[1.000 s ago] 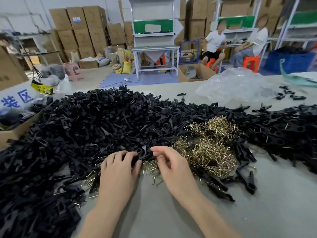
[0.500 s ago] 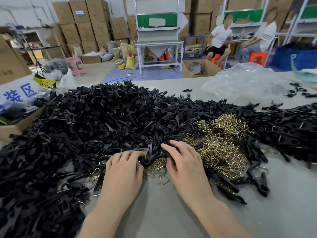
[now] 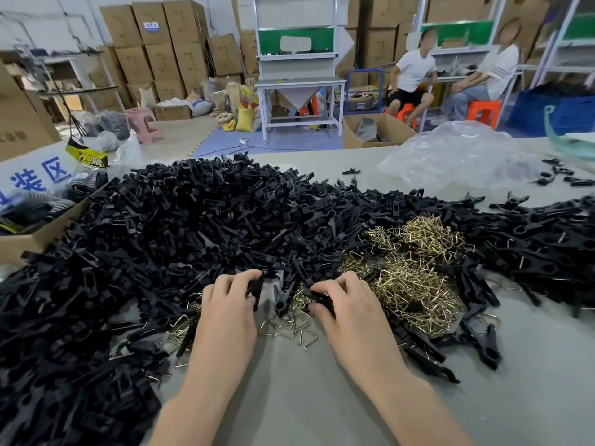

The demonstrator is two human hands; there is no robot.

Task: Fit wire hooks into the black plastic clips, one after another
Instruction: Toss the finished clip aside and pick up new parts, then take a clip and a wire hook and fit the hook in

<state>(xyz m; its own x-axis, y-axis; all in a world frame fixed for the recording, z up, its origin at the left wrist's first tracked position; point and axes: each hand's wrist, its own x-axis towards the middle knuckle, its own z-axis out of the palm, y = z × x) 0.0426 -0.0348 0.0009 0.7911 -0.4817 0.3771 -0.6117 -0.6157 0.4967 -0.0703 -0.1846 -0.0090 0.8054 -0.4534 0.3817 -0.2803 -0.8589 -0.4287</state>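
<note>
**Worktop** (image 3: 306, 400): grey, carries everything below.

**Clip heap** (image 3: 180, 239): black plastic clips, the biggest mass. Runs from the left edge to the far right and wraps round the hook pile.

**Plastic bag** (image 3: 457, 152): clear, crumpled, far right. Contents: can't tell.

**Hook pile** (image 3: 415, 272): brass-coloured wire hooks, tangled, just right of the right hand, touching the heap.

**Containers:**
- Cardboard box (image 3: 22, 243) at the left edge holds dark ribbed items, not identifiable.
- Open carton (image 3: 380, 136) on the floor beyond holds sth. grey, bag-like.

**Left hand** (image 3: 225, 307): grip clenched round L-hand clip (image 3: 256, 292). Its long axis runs approx. toward/away from the person.

**Right hand** (image 3: 351, 307): thumb + fingers pinch R-hand clip (image 3: 319, 299). Its long axis runs approx. left-right, free end toward the left hand.

**Loose clip** (image 3: 283, 299): lies between the two grips, round end nearest the person. Appears to touch neither.

**Stray hooks** (image 3: 289, 326): flat on the worktop between the hands, on the person's side of both held clips.

**Judgement:**
- No hook is visible in either grip (fingers hide part, so not certain).
- The next step prob. calls for a hook.
- The stray hooks sit about equally near both hands and closer than the pile, which lies on the R side only.
- Both grips are occupied, so one must spare fingers first.
</note>
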